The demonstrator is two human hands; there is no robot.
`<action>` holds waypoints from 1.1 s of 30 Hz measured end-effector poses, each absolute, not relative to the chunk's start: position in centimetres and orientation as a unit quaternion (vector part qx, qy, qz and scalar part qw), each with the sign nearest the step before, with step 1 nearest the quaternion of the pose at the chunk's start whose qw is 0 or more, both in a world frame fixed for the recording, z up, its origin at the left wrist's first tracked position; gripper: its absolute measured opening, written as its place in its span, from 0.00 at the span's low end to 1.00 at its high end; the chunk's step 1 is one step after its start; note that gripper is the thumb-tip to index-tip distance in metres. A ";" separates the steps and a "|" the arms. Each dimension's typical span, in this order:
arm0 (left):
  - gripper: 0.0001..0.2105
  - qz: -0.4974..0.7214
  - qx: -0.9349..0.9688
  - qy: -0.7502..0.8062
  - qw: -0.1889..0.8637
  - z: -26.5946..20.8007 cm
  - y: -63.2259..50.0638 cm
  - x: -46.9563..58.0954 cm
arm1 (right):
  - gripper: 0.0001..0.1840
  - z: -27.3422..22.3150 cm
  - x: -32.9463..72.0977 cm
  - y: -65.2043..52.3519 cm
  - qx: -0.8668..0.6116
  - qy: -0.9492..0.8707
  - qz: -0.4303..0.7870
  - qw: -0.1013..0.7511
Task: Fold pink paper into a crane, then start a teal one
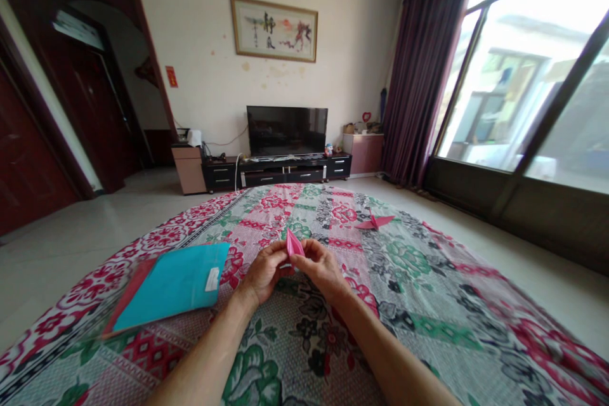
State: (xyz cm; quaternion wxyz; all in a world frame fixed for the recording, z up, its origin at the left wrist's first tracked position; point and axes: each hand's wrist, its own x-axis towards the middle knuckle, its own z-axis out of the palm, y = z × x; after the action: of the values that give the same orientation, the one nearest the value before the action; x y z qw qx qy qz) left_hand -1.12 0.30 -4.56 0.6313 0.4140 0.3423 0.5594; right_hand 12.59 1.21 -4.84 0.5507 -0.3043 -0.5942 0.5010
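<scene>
A small piece of folded pink paper [294, 243], pointed at its top, is held up between both hands over the flowered tablecloth. My left hand [266, 269] pinches its left side with closed fingers. On the right side, my right hand [321, 266] grips the same paper, its thumb pressed on the lower front. The fingertips behind the paper are partly hidden. Farther off to the right, a folded pink paper crane [374, 222] rests on the cloth with its wings spread. A pack of coloured paper [176, 285], blue on top with red beneath, lies to the left of my left hand.
The round table wears a patterned tablecloth [404, 304] in red, green and grey. Beyond it a television [287, 130] stands on a low black cabinet [271, 176]. A dark curtain [413, 76] and large windows are on the right, a doorway on the left.
</scene>
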 end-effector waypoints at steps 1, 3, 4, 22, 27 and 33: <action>0.09 0.557 0.414 0.345 0.631 -4.5 0.3 -1.1 | 0.12 -4.8 12.7 1.2 -0.302 -0.589 0.516 0.543; 0.10 0.553 0.417 0.351 0.630 -4.5 0.3 -1.2 | 0.12 -4.7 12.8 1.1 -0.303 -0.580 0.540 0.529; 0.10 0.551 0.419 0.354 0.629 -4.5 0.2 -1.2 | 0.13 -4.6 12.9 1.1 -0.306 -0.577 0.547 0.524; 0.13 0.528 0.462 0.373 0.606 -4.3 0.2 -1.2 | 0.15 -4.9 14.0 1.8 -0.299 -0.623 0.535 0.486; 0.14 0.547 0.452 0.396 0.583 -4.1 0.3 -1.0 | 0.13 -4.7 14.0 1.7 -0.300 -0.640 0.497 0.504; 0.15 0.565 0.436 0.420 0.560 -4.4 0.5 -0.7 | 0.14 -4.9 13.5 1.6 -0.334 -0.648 0.464 0.503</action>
State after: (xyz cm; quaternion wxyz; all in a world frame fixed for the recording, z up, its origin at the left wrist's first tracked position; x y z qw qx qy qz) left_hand -0.75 0.47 -4.39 0.5600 0.4364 0.4205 0.5649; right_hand 13.54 1.56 -4.87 0.5030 -0.3343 -0.6481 0.4639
